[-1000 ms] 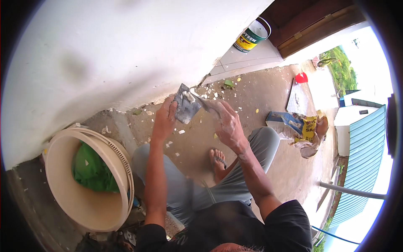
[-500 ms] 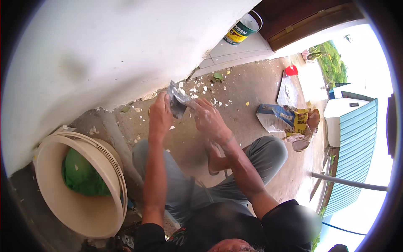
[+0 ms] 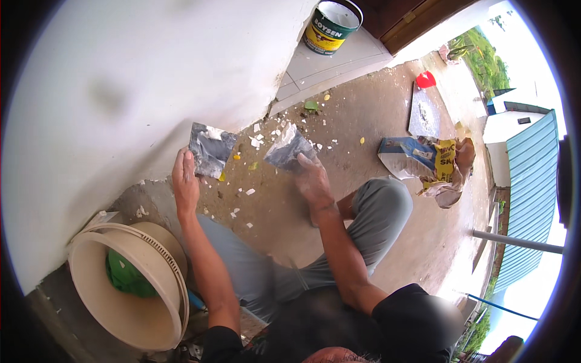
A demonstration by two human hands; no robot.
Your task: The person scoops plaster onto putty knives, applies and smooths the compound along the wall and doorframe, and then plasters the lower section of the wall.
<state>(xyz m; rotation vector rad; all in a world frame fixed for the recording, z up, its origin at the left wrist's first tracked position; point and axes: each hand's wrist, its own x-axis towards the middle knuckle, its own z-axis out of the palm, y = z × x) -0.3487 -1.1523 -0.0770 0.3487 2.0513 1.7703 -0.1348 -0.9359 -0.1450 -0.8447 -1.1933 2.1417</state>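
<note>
My left hand grips the edge of a flat, dark square putty scraper, thumb toward its lower left corner. White paste is smeared on its upper part. To the right, my right hand is closed on a second flat scraper, tilted and coated with white along its upper left edge. The two scrapers are apart, both raised in front of the white wall and the floor beside it. No handle shows on either one.
White chips and a few leaves litter the concrete floor. A beige bucket with green cloth stands at left. A paint pail sits on a tiled step. Farther right are a torn bag, a grey board and a red container.
The two scrapers were together, one against the other; now they are apart. My left hand has moved left, and my right hand slightly right and down. Each still holds its scraper.
</note>
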